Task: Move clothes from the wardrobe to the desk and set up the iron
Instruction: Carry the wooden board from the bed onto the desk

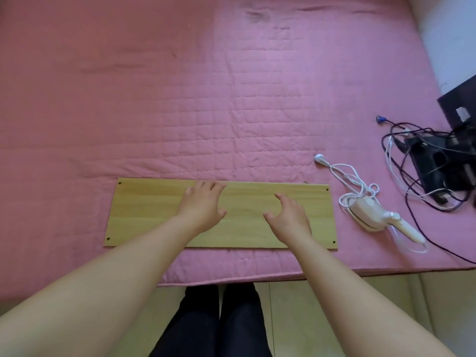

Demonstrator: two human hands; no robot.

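Wooden board (pixel 144 212): its middle and part of its near edge are covered by the left hand (pixel 199 208), the right hand (pixel 289 219) and both forearms. Black device (pixel 435 168) and dark flat panel (pixel 461 104): cut off by the right edge, the device partly buried under tangled dark cables (pixel 412 191), type unreadable. Iron (pixel 371 213): soleplate hidden beneath its body; white cord (pixel 353 176) too bunched to trace; the bed (pixel 154 99) runs past the top and left edges.
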